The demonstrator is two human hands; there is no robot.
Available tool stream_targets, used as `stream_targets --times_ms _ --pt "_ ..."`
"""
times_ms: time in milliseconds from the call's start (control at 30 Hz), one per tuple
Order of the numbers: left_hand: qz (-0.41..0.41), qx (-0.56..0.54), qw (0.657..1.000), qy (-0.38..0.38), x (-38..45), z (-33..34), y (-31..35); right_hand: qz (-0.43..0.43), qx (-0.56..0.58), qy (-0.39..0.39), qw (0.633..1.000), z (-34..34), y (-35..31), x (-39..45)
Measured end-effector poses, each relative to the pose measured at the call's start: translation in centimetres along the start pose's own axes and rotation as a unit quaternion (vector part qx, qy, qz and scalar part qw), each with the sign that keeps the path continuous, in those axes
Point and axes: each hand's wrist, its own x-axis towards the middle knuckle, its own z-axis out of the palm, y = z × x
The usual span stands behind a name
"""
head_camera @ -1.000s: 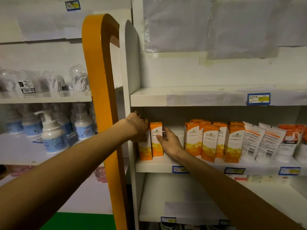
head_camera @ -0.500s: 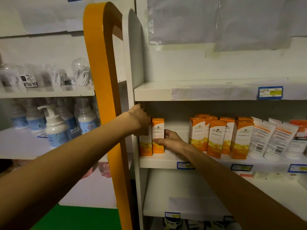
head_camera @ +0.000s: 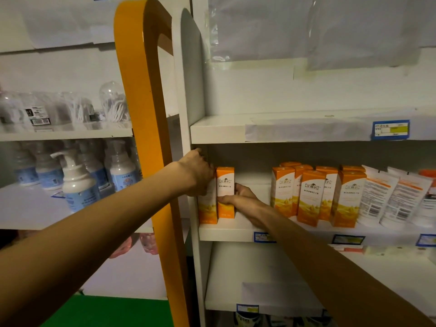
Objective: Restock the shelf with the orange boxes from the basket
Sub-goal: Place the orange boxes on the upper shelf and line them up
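Two upright orange boxes stand at the left end of the middle shelf point(head_camera: 226, 233). My left hand point(head_camera: 198, 172) grips the top of the leftmost orange box point(head_camera: 207, 208), which stands against the white side panel. My right hand point(head_camera: 245, 199) holds the second orange box point(head_camera: 225, 182), its thumb lying across the box's front and its fingers behind. Further right on the same shelf, past a gap, stands a group of several more orange boxes point(head_camera: 311, 194). No basket is in view.
White tubes point(head_camera: 389, 199) stand right of the orange boxes. An orange upright post point(head_camera: 141, 90) and a white side panel point(head_camera: 188, 67) divide this bay from the left one, which holds pump bottles point(head_camera: 77, 182). The shelf above point(head_camera: 306, 131) hangs low over the boxes.
My right hand has slid lower on the second box, with its thumb now across the front. My left hand stays on the leftmost box. The view has shifted slightly.
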Motion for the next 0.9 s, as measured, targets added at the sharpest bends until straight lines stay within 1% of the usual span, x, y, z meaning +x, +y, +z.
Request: stream_targets --times_ms 133,300,433,500,533,600,667,733,833,867,900 --pt "-0.004 0.006 1.000 0.006 -0.1 -0.1 0.2 0.010 -0.023 -0.015 1.000 -0.2 -0.2 0.1" --pt "-0.004 0.008 1.000 -0.006 -0.1 -0.1 0.1 0.030 -0.084 -0.028 0.996 -0.5 -1.1 -0.1" --pt "-0.010 -0.010 1.000 -0.021 -0.1 -0.5 0.2 0.018 -0.110 0.002 0.994 -0.4 -1.3 -0.3" --pt "-0.017 -0.023 0.999 -0.028 -0.3 -0.9 0.4 0.002 -0.096 0.028 0.995 -0.7 -1.4 -0.5" --pt "-0.023 -0.037 0.999 -0.031 -0.4 -1.1 0.4 -0.011 -0.093 0.037 0.995 -1.0 -1.6 -0.9" --pt "-0.034 -0.082 0.996 -0.031 -0.3 -1.5 0.3 -0.053 -0.139 0.057 0.987 -2.0 -2.3 -2.3" --pt "-0.041 -0.129 0.990 -0.026 -0.2 -1.7 0.3 -0.110 -0.239 0.086 0.961 -3.4 -3.3 -3.9" --pt "-0.042 -0.160 0.986 -0.030 -0.1 -1.8 0.3 -0.168 -0.330 0.115 0.922 -5.1 -4.7 -5.3" --pt "-0.035 -0.149 0.988 -0.031 -0.3 -1.7 0.2 -0.239 -0.461 0.123 0.846 -7.3 -6.5 -6.8" --pt "-0.031 -0.137 0.990 -0.029 -0.4 -1.6 0.2 -0.262 -0.492 0.121 0.821 -7.8 -6.8 -7.2" --pt "-0.028 -0.128 0.991 -0.028 -0.6 -1.5 0.3 -0.283 -0.504 0.122 0.807 -8.1 -7.1 -7.6"
